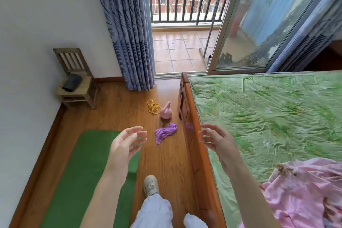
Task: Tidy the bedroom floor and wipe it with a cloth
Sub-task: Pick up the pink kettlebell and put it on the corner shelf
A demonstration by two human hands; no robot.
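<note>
Nothing of the task appears done yet. Three loose items are left on the wood floor (114, 116) betw. the green mat (77, 172) and the bed frame (196, 146): a yellow cord (153, 106) in a tangle, a pink kettlebell-shaped object (166, 112) just beside it, and the purple cloth (165, 132) crumpled a little nearer the person. No wiped patch can be made out, though sheen on the boards is hard to judge at this res.

Both hands are raised and held empty: the left hand (127, 144) with fingers spread and loosely bent, the right hand (215, 139) likewise, over the bed edge. The cloth is near neither palm, lying on the floor between and ahead of them.

Left to do, prob.: cord and pink object picked up, cloth taken, floor wiped.

No brand, label or legible writing is seen anywhere.
</note>
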